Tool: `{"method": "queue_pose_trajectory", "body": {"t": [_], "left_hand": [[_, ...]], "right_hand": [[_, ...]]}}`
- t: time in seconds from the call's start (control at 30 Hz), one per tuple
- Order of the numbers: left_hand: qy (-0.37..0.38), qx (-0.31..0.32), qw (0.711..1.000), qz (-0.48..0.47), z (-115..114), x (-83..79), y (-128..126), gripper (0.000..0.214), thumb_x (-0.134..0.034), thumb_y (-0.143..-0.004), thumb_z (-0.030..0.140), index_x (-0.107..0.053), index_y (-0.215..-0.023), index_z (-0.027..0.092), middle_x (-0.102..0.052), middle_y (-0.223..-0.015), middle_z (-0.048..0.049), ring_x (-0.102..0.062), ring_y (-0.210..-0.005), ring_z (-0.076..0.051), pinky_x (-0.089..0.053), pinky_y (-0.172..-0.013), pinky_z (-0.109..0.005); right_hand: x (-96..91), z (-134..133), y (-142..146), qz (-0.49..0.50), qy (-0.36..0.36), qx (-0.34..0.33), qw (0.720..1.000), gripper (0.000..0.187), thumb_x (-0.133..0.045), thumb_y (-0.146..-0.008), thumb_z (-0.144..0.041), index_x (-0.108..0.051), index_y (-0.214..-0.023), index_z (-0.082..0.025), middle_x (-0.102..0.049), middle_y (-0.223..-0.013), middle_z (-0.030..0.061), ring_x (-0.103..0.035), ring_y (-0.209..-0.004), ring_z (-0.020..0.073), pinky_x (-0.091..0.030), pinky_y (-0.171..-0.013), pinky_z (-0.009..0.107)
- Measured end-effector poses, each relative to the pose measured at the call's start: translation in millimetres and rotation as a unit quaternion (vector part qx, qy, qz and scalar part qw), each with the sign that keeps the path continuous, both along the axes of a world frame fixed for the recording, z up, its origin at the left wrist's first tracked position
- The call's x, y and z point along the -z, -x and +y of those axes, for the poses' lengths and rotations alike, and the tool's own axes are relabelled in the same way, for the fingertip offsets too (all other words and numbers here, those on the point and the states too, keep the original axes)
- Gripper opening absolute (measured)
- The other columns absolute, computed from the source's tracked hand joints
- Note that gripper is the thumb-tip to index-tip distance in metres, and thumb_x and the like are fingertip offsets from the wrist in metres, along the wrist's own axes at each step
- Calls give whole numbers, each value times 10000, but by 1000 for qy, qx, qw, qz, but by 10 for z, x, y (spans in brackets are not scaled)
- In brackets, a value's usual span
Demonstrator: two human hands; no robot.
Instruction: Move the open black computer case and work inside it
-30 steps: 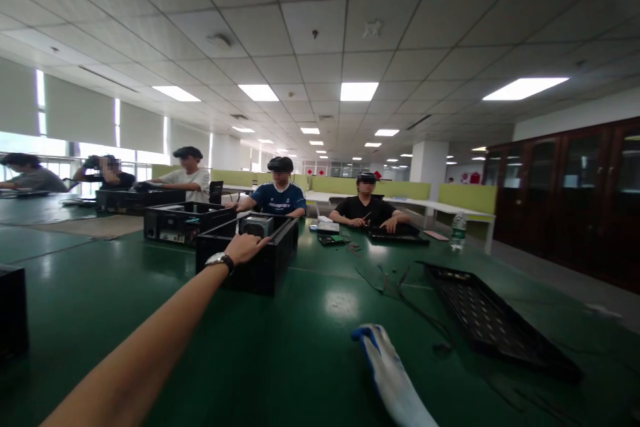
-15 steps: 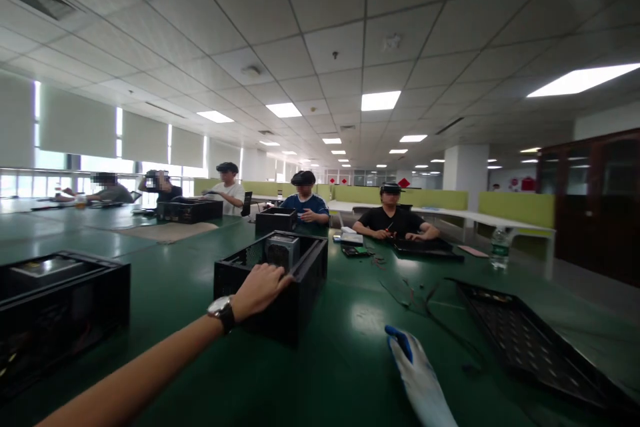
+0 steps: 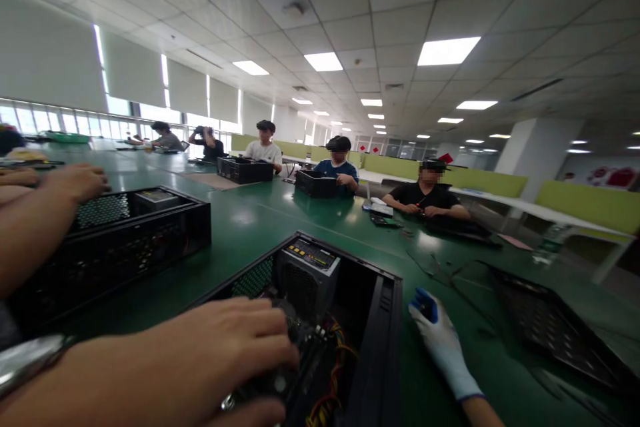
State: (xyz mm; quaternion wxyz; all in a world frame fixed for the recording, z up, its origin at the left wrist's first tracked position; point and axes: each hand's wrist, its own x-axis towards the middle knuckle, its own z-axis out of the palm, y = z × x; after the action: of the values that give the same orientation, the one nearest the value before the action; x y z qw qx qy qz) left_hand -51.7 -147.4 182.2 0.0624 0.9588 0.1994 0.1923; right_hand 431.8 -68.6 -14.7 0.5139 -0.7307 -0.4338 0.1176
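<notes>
My bare left hand (image 3: pixel 210 353), with a wristwatch (image 3: pixel 25 360) on that wrist, is closed over the near edge of an open black computer case (image 3: pixel 380 320). Its fingers curl into the case above coloured wires. A grey power supply (image 3: pixel 310 267) sits inside at the far end. My right hand (image 3: pixel 443 343) wears a white glove with blue fingertips. It lies stretched out on the green table (image 3: pixel 280 213), just right of the case's right wall, holding nothing.
A co-worker's bare arms and hand (image 3: pixel 75 180) reach over a second open black case (image 3: pixel 125 233) at the left. A black perforated side panel (image 3: pixel 550 320) and loose cables lie to the right. Several people sit across the table with more cases.
The case, which stood at arm's length, now lies right under me with my left hand closed on its near edge. My gloved right hand stays on the table beside it. The view has turned left.
</notes>
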Motion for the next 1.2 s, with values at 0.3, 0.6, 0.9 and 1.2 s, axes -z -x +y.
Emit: {"method": "queue_pose_trajectory", "body": {"t": [0.3, 0.6, 0.9, 1.2], "left_hand": [[-46, -58, 958, 276, 927, 296, -429, 717, -868, -755, 503, -627, -1371, 227, -668, -1151, -216, -635, -1051, -444, -554, -864, -531], [53, -84, 945, 312, 1085, 488, -566, 794, -830, -765, 468, -517, -1444, 199, -542, -1343, -303, -673, -1043, -483, -574, -851, -567], [74, -108, 939, 319, 1143, 466, -592, 968, -890, -673, 507, -462, -1477, 179, -439, -1444, -301, -632, -1160, -456, -545, -956, -515], [-69, -86, 975, 195, 772, 25, -136, 864, -764, -780, 272, -346, -1535, 237, -320, -1539, -246, -456, -1364, -426, -543, -989, -520]], "right_hand": [[64, -651, 411, 81, 12, -53, 995, 903, -642, -739, -702, -456, -1454, -183, -707, -1170, 125, -699, -936, 316, -577, -761, 402], [-47, -977, 592, 55, 36, -29, 997, 846, -631, -764, -741, -526, -1414, -210, -675, -1265, 110, -617, -1181, 331, -492, -1009, 435], [-1337, -748, 1057, -17, -145, -109, 983, 696, -725, -803, -595, -559, -1362, -214, -680, -1225, 90, -641, -1109, 262, -503, -1017, 381], [-1973, -631, 1970, -277, 3, -419, 865, 341, -640, -922, -204, -618, -1262, -199, -664, -1235, 78, -620, -1124, 208, -455, -1038, 340]]}}
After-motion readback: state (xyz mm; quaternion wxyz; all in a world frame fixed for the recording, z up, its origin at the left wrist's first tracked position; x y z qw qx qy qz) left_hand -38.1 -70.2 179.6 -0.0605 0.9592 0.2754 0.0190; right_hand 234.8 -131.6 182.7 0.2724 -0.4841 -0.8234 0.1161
